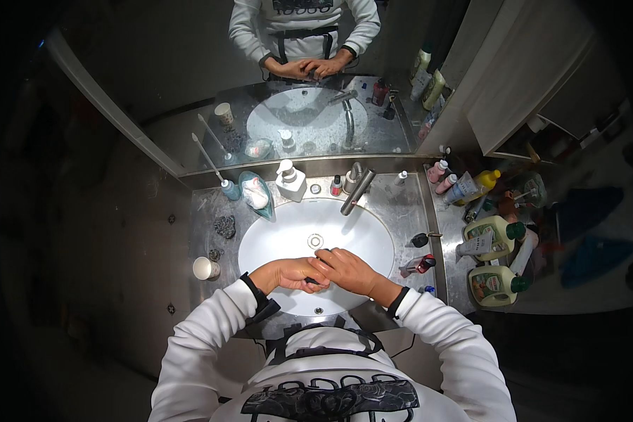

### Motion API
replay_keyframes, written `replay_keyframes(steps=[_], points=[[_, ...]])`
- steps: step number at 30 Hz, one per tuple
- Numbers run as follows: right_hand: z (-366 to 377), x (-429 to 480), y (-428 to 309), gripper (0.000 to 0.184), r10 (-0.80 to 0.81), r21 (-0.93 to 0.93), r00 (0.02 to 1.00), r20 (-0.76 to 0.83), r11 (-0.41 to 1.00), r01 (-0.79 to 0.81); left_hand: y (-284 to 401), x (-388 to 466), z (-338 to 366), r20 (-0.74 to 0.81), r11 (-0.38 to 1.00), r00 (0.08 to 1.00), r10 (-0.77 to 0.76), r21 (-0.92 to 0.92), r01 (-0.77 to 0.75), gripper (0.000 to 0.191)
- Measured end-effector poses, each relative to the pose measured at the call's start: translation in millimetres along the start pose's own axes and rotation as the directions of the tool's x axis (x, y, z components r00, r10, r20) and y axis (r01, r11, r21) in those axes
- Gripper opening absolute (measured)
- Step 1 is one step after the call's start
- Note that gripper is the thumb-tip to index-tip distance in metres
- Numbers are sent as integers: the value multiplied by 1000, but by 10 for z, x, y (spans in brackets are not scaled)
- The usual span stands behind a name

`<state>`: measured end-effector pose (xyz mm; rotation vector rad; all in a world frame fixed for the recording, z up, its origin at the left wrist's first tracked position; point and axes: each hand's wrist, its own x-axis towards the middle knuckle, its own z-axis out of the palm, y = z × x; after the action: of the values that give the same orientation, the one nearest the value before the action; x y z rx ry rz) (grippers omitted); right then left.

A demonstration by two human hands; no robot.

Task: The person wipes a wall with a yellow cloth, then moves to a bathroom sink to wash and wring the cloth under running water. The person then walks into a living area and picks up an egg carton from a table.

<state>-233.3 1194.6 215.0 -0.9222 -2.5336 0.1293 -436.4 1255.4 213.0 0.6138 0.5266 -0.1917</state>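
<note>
Both my hands meet over the near half of a white oval sink basin (264, 237). My left hand (299, 274) comes in from the left, fingers curled around a small dark object (312, 280), too covered to identify. Over it lies my right hand (348, 270), its fingers bent across the left fingers and the same dark object. The skin looks wet. Beyond the hands is the round drain (315, 241). A metal faucet (357, 191) leans over the far right rim; no water stream can be made out.
A white pump bottle (291, 183) and a soap dish (270, 212) stand behind the basin. A paper cup (204, 268) is at the left, a red bottle (418, 265) at the right. Several bottles, including a yellow one (480, 185), crowd the right-hand ledge. A mirror (190, 126) rises behind.
</note>
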Motion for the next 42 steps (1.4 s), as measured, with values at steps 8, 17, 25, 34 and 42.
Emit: replay_keyframes(steps=[8,17,25,34,42], points=[[245,48,75,24,96,-207,987,127,976,-68,137,108,2,-175,935,972,-155,292,201,7],[122,268,73,25,400,-67,749,529,899,-433,39,286,1,-369,287,852,372,918,272,45],[280,308,96,17,574,-29,508,642,680,-732,-71,387,-40,-361,-102,743,563,862,497,47],[718,223,32,22,656,276,459,599,369,-887,-174,343,-291,-53,-379,714,698,820,430,32],[355,187,-56,34,637,125,555,535,590,-798,-169,276,-38,-433,163,690,580,892,422,14]])
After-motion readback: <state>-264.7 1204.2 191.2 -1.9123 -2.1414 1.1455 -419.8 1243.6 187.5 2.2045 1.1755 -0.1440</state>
